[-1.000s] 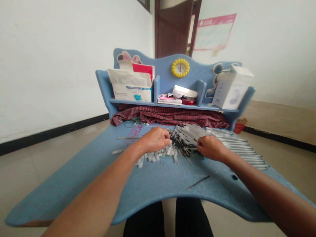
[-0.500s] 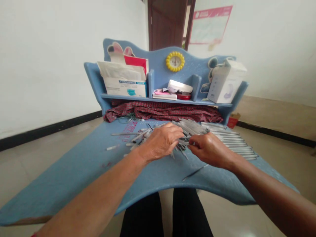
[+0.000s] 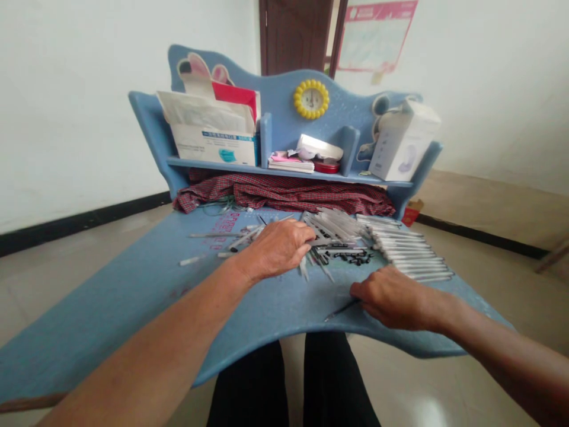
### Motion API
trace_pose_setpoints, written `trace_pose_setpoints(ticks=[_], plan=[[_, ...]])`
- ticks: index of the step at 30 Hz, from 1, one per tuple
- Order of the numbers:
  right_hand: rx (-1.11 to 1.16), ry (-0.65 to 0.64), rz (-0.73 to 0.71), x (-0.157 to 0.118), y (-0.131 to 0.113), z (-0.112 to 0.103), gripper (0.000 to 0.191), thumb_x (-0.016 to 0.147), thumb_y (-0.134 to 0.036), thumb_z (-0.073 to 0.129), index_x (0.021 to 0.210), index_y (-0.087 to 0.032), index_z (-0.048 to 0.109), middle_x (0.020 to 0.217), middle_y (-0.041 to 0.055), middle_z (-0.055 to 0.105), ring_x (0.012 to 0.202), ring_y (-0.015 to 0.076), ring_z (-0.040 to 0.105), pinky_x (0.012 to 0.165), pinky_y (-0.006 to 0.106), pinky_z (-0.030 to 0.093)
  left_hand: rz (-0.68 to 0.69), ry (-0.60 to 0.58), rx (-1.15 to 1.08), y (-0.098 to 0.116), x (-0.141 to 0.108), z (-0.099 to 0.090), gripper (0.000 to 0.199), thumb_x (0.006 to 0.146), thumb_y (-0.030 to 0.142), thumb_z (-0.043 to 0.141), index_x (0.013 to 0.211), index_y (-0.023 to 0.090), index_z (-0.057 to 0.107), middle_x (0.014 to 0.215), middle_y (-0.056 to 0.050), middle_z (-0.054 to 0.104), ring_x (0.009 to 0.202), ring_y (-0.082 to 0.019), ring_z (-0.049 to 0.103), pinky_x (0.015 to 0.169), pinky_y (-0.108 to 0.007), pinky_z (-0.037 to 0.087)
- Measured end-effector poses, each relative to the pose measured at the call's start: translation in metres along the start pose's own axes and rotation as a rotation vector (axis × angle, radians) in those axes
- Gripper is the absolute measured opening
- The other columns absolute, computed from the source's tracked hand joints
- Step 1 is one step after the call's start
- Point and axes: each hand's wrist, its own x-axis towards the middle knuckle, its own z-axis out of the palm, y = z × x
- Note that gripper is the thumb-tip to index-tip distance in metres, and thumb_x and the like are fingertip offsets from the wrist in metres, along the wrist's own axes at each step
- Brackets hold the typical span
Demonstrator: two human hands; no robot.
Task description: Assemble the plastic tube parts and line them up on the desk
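Observation:
My left hand (image 3: 284, 246) is over the middle of a loose pile of pen parts (image 3: 326, 258), its fingers curled together at the pile; what they hold is hidden. My right hand (image 3: 389, 296) is closed near the front edge, beside a thin dark refill (image 3: 342, 310) on the blue desk; whether its fingertips grip the refill is unclear. Small black caps (image 3: 355, 257) lie beyond the right hand. A bundle of clear barrels (image 3: 335, 224) lies behind them, and a row of assembled-looking pens (image 3: 413, 252) stretches along the right.
A checked red cloth (image 3: 284, 193) lies under the blue shelf (image 3: 293, 173). On the shelf are a mask box (image 3: 213, 139), papers, a red tin (image 3: 326, 166) and a white box (image 3: 404, 142). A yellow-rimmed dial (image 3: 311, 99) is above.
My right hand has moved away from the pile, toward the front edge and the dark refill. My left hand stays at the pile. The view has shifted slightly.

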Motion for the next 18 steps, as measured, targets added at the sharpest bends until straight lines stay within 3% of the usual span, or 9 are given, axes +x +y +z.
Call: trace_pose_setpoints(ticks=[7, 14, 18], plan=[[-0.157, 0.079, -0.158, 0.001, 0.001, -0.004, 0.016, 0.075, -0.01, 0.046, 0.078, -0.013, 0.061, 0.059, 0.008, 0.065, 0.051, 0.0191, 0.06, 0.045, 0.027, 0.021, 0.045, -0.067, 0.003, 0.002, 0.0, 0.0, 0.013, 0.078, 0.017, 0.049, 0.082, 0.017, 0.062, 0.08, -0.004, 0.063, 0.079, -0.017, 0.058, 0.073, -0.027, 0.042], [-0.255, 0.228, 0.053, -0.013, 0.025, -0.027, 0.013, 0.075, -0.006, 0.045, 0.074, -0.013, 0.056, 0.058, 0.007, 0.062, 0.046, 0.0133, 0.049, 0.046, 0.028, 0.013, 0.085, -0.087, 0.009, 0.002, -0.001, -0.001, 0.012, 0.079, 0.016, 0.049, 0.08, 0.017, 0.061, 0.079, -0.003, 0.062, 0.077, -0.016, 0.057, 0.072, -0.026, 0.041], [-0.279, 0.246, 0.105, -0.013, 0.031, -0.034, 0.014, 0.076, -0.005, 0.045, 0.073, -0.013, 0.055, 0.054, 0.0048, 0.059, 0.044, 0.0116, 0.044, 0.047, 0.028, 0.012, 0.097, -0.091, -0.002, 0.002, -0.002, -0.001, 0.012, 0.079, 0.016, 0.049, 0.08, 0.016, 0.062, 0.079, -0.003, 0.062, 0.077, -0.016, 0.057, 0.072, -0.026, 0.041]])
